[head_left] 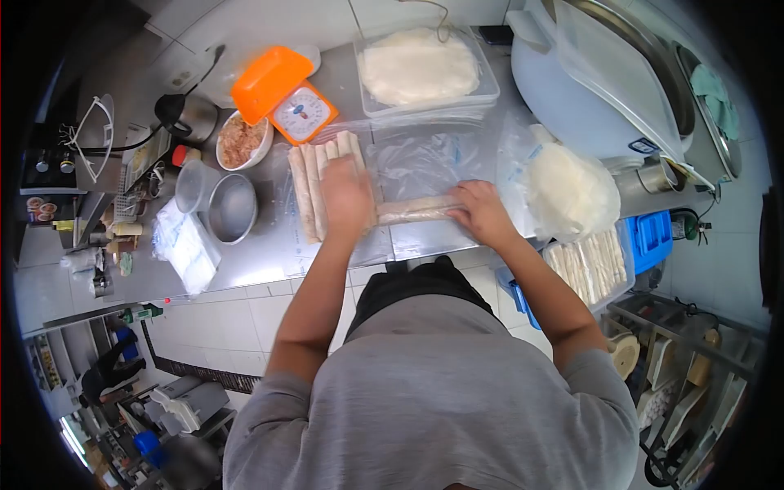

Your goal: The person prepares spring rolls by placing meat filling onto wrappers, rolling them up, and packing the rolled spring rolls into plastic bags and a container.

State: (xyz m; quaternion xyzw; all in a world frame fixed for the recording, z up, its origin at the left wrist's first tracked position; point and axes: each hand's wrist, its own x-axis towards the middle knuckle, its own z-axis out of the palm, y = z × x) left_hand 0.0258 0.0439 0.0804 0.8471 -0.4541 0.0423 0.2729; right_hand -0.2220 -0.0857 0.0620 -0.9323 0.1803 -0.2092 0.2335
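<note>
Several long, pale filled rolls (pixel 305 189) lie side by side on clear plastic on the steel table. My left hand (pixel 347 196) is over the right side of this row, its fingers blurred, so its grip is unclear. Crosswise to the row, a single roll in clear plastic (pixel 416 210) lies near the table's front edge. Its right end is pinched by my right hand (pixel 483 214). Behind it, a sheet of clear plastic (pixel 425 155) is spread flat and wrinkled.
An orange kitchen scale (pixel 300 113) stands behind the rolls, beside a bowl of minced filling (pixel 242 140). At the right are a bag of white wrappers (pixel 572 192) and a tub of rolls (pixel 590 265). A clear tray (pixel 371 106) of white sheets sits behind.
</note>
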